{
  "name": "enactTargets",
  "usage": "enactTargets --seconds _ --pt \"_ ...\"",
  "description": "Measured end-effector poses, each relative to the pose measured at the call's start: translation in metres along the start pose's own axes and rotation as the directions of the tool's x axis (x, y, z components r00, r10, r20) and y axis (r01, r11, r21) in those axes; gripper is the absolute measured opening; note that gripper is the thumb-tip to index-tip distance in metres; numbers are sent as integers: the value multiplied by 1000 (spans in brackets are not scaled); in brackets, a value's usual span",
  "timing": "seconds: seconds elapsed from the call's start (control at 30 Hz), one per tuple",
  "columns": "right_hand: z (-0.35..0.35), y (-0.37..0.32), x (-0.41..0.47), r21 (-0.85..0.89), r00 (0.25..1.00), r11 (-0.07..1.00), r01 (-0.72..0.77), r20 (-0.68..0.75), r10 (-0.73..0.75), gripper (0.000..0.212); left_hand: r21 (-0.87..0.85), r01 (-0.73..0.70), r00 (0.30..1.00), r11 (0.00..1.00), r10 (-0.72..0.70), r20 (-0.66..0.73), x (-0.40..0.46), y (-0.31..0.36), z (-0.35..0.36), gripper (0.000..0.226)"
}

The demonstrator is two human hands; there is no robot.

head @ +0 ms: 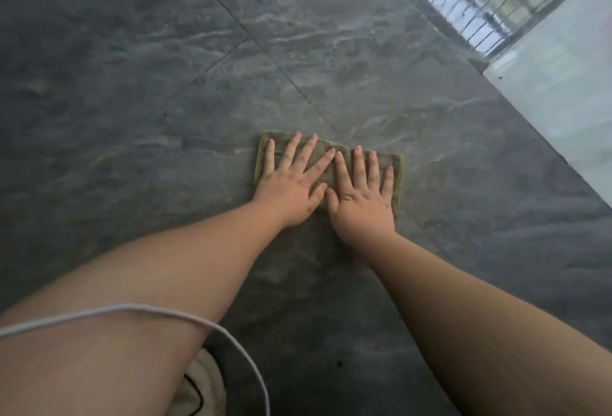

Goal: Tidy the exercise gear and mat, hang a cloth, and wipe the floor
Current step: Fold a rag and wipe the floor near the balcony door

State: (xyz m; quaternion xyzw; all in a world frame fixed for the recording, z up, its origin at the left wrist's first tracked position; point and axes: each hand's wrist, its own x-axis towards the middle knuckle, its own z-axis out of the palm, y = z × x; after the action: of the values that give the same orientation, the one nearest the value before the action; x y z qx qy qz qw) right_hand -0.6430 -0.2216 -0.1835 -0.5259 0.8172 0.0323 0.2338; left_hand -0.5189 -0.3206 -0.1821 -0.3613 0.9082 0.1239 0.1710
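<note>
Down on the dark grey stone floor point(132, 91), just past the centre of our view, we press both hands flat on a folded cloth point(323, 154). Our left hand point(291, 187) comes in from eight o'clock, fingers straight and spread, pointing toward twelve and one o'clock, the palm covering the cloth's left half. Our right hand point(362, 202) comes in from four o'clock, fingers straight and fanned toward twelve, its palm on the right half. The two thumbs touch at the middle of the cloth, and the index fingertips nearly meet. Neither hand grips anything; both lie flat with nothing curled. Both forearms are bare and stretched out forward.

Our cloth is a dull olive-grey towel, nubby in texture, folded into a wide rectangle with a yellow-green hem showing along its left and right edges. It lies flat on the tiles, close to a tile joint that runs toward eleven o'clock.

At seven o'clock a white cord point(185, 316) loops over our left forearm. At two o'clock a pale, glossy floor area point(563, 91) borders the dark tiles.
</note>
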Motion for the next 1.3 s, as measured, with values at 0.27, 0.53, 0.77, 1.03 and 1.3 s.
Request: enactTargets --seconds 0.27,0.53,0.77,1.03,1.3 --pt "44 -50 -86 28 992 992 124 19 -125 66 -64 85 995 994 -88 -46 -113 -32 52 67" --pt "41 -38 -60 -54 983 984 171 -57 -174 70 -36 60 996 998 -63 -63 -91 -49 45 69" --pt "-5 -33 60 -55 984 996 77 -157 -85 74 -15 6 996 1000 -8 -84 37 -88 -9 66" --pt "-63 -20 168 15 995 1000 7 -104 -5 75 -14 -52 998 999 52 -27 157 -110 -68 64" --pt "-99 -17 238 66 993 992 -111 -44 114 75 7 -197 978 980 196 70 255 -132 -118 64"
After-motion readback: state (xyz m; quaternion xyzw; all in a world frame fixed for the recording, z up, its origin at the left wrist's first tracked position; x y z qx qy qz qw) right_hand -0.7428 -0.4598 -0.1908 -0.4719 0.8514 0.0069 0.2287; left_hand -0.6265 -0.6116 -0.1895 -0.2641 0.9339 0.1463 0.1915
